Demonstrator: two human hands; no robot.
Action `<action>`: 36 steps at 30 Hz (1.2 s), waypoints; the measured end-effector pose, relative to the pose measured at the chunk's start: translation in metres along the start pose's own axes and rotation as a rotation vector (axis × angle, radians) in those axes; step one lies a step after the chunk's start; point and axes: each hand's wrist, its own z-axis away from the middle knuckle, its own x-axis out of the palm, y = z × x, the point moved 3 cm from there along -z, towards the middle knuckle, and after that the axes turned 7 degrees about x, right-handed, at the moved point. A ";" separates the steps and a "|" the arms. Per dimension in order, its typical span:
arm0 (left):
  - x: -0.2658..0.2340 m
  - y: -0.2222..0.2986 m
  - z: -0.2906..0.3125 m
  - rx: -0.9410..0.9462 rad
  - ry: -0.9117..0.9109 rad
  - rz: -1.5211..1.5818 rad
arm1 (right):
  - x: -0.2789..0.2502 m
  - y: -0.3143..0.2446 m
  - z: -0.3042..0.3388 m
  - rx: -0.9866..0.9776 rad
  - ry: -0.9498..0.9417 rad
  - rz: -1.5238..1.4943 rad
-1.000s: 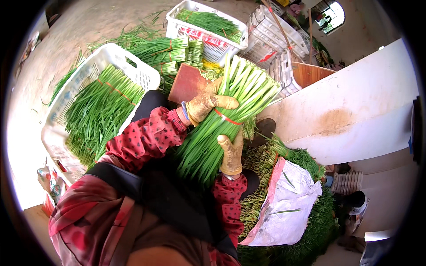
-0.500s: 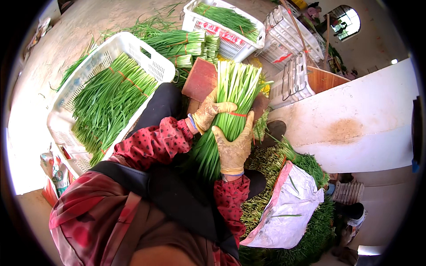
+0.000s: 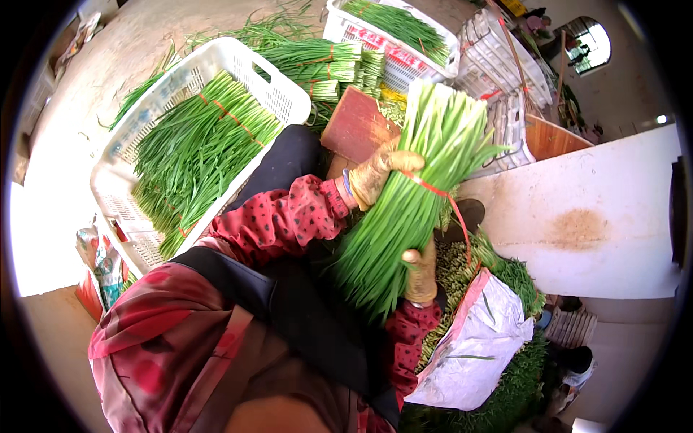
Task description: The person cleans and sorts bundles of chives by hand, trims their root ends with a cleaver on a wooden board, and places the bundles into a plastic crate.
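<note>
In front of me I hold up a thick bundle of garlic chives [image 3: 393, 231], tilted, with its pale cut ends up and its green leaves toward me. A red tie [image 3: 431, 187] goes round its middle, and a long end hangs down on the right. My left hand [image 3: 377, 177], in a stained yellowish glove, grips the left side beside the tie. My right hand [image 3: 421, 276], gloved alike, grasps the leaves lower on the right; its thumb shows in front and its other fingers are mostly hidden behind. A reddish wooden board [image 3: 359, 126] lies beyond my left hand.
At left stands a white plastic crate [image 3: 242, 54] with tied chive bundles. More bundles [image 3: 317, 61] are stacked beyond it, beside another white crate [image 3: 393, 72]. On the right, a white sack [image 3: 480, 346] lies over a chive heap [image 3: 516, 375], below a white panel [image 3: 577, 209].
The bundle has tilted to the right and come up nearer the camera. My right hand has moved from beside the tie down to the leaves. The tie's loose end now hangs in sight.
</note>
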 end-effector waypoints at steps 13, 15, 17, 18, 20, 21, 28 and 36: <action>-0.162 0.022 -0.058 0.303 0.269 0.185 | 0.006 0.126 0.063 0.328 0.131 -0.314; -0.163 -0.013 -0.066 0.243 0.291 0.215 | 0.011 0.132 0.067 0.448 0.109 -0.272; -0.169 -0.017 -0.069 0.239 0.355 0.242 | 0.026 0.131 0.063 0.431 0.066 -0.243; -0.169 -0.025 -0.072 0.236 0.380 0.254 | 0.028 0.133 0.064 0.453 0.052 -0.267; -0.169 -0.037 -0.077 0.227 0.418 0.268 | 0.027 0.123 0.063 0.467 0.043 -0.295; -0.169 -0.042 -0.079 0.221 0.433 0.271 | 0.020 0.111 0.062 0.404 0.136 -0.269; -0.166 -0.066 -0.081 0.181 0.486 0.289 | -0.020 -0.090 0.083 -0.446 0.773 -0.032; -0.165 -0.085 -0.069 0.135 0.488 0.293 | -0.002 -0.163 0.021 -0.638 0.656 0.672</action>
